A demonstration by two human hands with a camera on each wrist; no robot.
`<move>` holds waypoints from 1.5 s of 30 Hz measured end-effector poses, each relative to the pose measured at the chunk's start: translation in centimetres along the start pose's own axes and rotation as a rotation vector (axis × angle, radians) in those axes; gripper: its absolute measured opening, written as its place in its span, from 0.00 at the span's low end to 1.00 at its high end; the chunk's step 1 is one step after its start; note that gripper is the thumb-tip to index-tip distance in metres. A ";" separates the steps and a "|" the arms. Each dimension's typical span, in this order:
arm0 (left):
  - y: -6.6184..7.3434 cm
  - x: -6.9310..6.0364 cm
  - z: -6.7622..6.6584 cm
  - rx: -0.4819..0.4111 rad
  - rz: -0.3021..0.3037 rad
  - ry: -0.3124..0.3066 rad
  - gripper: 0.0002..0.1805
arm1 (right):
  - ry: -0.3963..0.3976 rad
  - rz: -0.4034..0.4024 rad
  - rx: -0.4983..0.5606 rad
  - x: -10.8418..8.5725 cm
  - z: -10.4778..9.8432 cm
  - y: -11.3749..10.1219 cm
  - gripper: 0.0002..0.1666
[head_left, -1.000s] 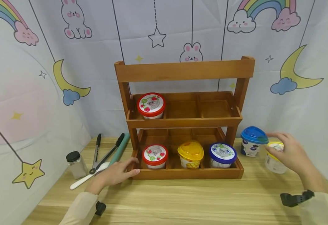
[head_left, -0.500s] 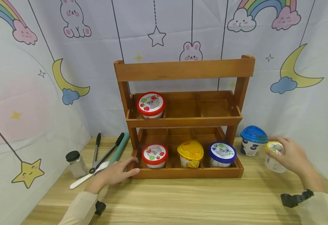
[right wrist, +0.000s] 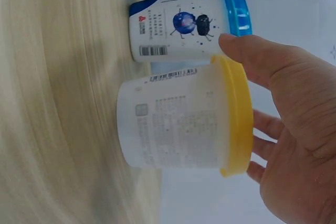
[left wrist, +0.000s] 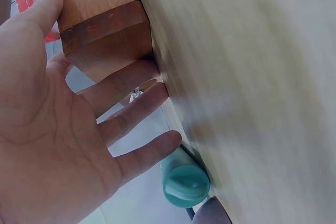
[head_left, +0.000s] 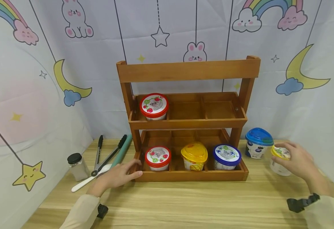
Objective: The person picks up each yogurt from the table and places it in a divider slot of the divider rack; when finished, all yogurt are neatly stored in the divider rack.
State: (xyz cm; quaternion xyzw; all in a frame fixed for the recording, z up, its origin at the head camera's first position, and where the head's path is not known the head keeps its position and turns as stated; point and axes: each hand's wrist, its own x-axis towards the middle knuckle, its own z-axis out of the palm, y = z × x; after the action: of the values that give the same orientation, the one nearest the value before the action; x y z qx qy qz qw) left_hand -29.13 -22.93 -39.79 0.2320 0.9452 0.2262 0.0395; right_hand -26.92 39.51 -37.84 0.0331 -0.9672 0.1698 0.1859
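At the left front corner of the wooden rack (head_left: 191,176), my left hand (head_left: 116,176) rests with spread fingers. In the left wrist view the thumb of that hand (left wrist: 58,124) touches the rack's end (left wrist: 105,24), and the other fingers reach down beside it. On the right, my right hand (head_left: 298,161) hovers around the yellow-rimmed lid of a white tub (head_left: 280,168). The right wrist view shows the tub (right wrist: 173,124) upright on the table, with the thumb of my right hand (right wrist: 299,124) by the lid's edge and the fingers beyond it; a firm grip is not visible.
A blue-lidded cup (head_left: 257,144) stands close beside the tub. The rack holds red-lidded tubs (head_left: 158,159), a yellow-lidded cup (head_left: 194,156) and a dark-blue-lidded tub (head_left: 227,156). A jar (head_left: 78,167), tongs (head_left: 109,158) and a white spoon (head_left: 88,180) lie or stand left.
My right hand has shifted slightly right and down over the yellow-rimmed tub, away from the blue-lidded cup. My left hand stays on the rack.
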 end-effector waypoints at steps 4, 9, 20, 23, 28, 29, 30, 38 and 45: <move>0.1 0.0 0.0 0.002 -0.001 -0.003 0.29 | 0.001 -0.005 -0.009 -0.1 0.2 0.3 0.33; 0.1 0.0 -0.1 0.009 -0.013 -0.007 0.29 | -0.002 -0.009 -0.011 -0.2 0.5 0.5 0.34; 0.1 0.0 -0.2 0.015 0.003 -0.010 0.28 | -0.012 0.029 -0.022 -0.3 0.7 0.8 0.35; 0.1 -0.1 -0.2 0.011 0.006 -0.007 0.28 | -0.011 0.029 -0.017 -0.4 0.7 0.9 0.35; 0.1 -0.1 -0.2 0.005 0.007 -0.004 0.28 | -0.036 0.018 -0.019 -0.4 0.4 1.1 0.35; 0.1 -0.1 -0.2 0.005 0.007 -0.004 0.28 | -0.046 0.018 -0.021 -0.3 0.3 1.1 0.35; 0.1 -0.1 -0.2 0.007 0.007 -0.003 0.28 | -0.056 0.018 -0.023 -0.3 0.1 1.1 0.35; -0.1 -0.1 0.0 0.003 -0.002 -0.006 0.30 | -0.112 -0.002 -0.024 -0.1 -0.7 0.8 0.39; -0.1 0.0 0.0 -0.009 0.000 -0.008 0.30 | -0.145 0.012 -0.086 -0.1 -1.0 0.6 0.45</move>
State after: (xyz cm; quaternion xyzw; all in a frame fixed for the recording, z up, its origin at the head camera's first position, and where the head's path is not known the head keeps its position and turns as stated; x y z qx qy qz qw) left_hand -29.14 -22.99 -39.85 0.2329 0.9440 0.2294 0.0444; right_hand -26.58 40.45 -37.16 0.0317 -0.9847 0.1265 0.1154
